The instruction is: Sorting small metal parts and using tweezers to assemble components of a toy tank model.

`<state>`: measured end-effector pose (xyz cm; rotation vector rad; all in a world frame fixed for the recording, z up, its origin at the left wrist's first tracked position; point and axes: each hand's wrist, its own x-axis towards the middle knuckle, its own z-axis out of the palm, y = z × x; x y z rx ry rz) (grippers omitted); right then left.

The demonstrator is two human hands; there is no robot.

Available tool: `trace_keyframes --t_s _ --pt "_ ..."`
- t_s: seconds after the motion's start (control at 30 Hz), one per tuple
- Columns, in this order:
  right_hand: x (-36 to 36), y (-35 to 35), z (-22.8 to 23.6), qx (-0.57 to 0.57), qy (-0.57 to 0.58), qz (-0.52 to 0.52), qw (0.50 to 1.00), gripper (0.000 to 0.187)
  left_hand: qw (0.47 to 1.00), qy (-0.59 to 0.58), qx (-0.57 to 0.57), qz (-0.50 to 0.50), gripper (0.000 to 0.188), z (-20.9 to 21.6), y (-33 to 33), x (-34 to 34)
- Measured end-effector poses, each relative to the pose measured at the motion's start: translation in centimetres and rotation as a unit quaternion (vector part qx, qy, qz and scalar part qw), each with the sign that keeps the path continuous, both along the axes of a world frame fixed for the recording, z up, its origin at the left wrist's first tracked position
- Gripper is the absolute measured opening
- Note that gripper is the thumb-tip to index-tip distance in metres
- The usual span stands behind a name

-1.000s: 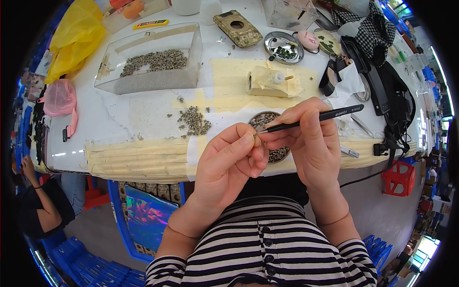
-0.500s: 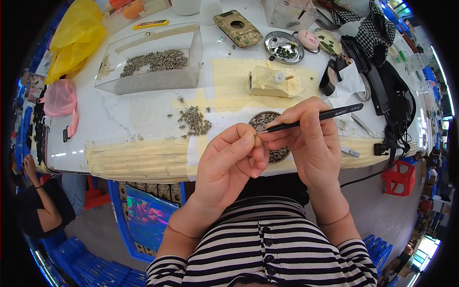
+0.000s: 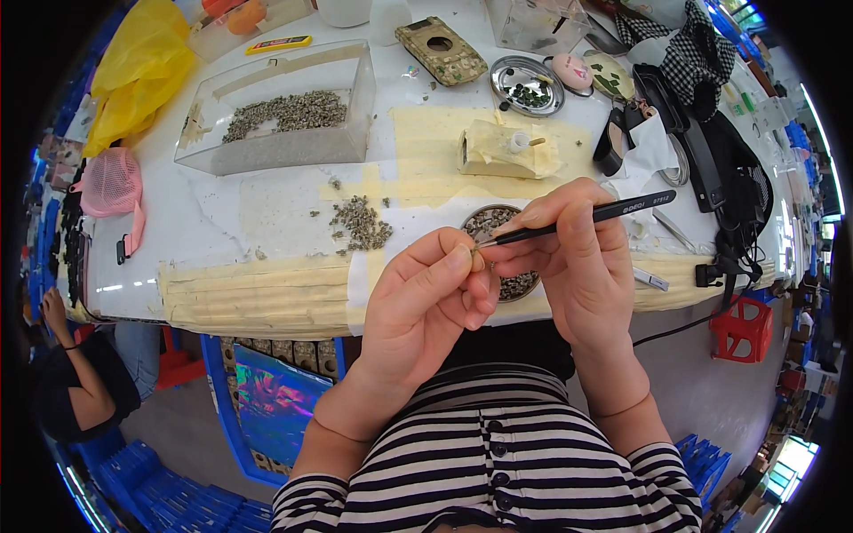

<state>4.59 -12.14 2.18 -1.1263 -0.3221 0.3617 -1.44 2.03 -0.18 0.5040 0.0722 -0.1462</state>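
My right hand (image 3: 582, 266) grips a pair of black tweezers (image 3: 613, 210) like a pen, their tip pointing left. At that tip, my left hand (image 3: 422, 298) pinches something tiny between thumb and forefinger; its kind cannot be made out. Both hands are held close together over the table's front edge. Partly hidden behind them is a round dish (image 3: 488, 216) full of small grey-brown pieces. A loose heap of similar small pieces (image 3: 360, 222) lies on the table to the left of my hands.
A clear plastic box (image 3: 267, 160) holds more small pieces. Beyond my hands stand a taped block (image 3: 498, 153), a camouflage-patterned case (image 3: 442, 51) and a round metal tray (image 3: 528, 86) with dark green bits. Metal tweezers (image 3: 675, 231) lie right. A person (image 3: 84, 382) sits at far left.
Hardly anything differs. Both hands stay together at the tweezers' tip, and the tweezers have turned very slightly in my right fingers.
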Motion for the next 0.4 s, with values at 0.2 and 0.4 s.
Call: trace_keyframes --t_s 0.2,0.4 --pt "-0.04 0.0 -0.08 0.003 0.003 0.001 1.0 0.028 1.0 0.0 -0.004 -0.002 0.02 -0.1 0.04 0.0" --pt "-0.05 0.02 -0.21 0.011 -0.002 0.002 1.0 0.028 1.0 -0.002 -0.004 -0.001 0.02 -0.25 0.07 -0.04"
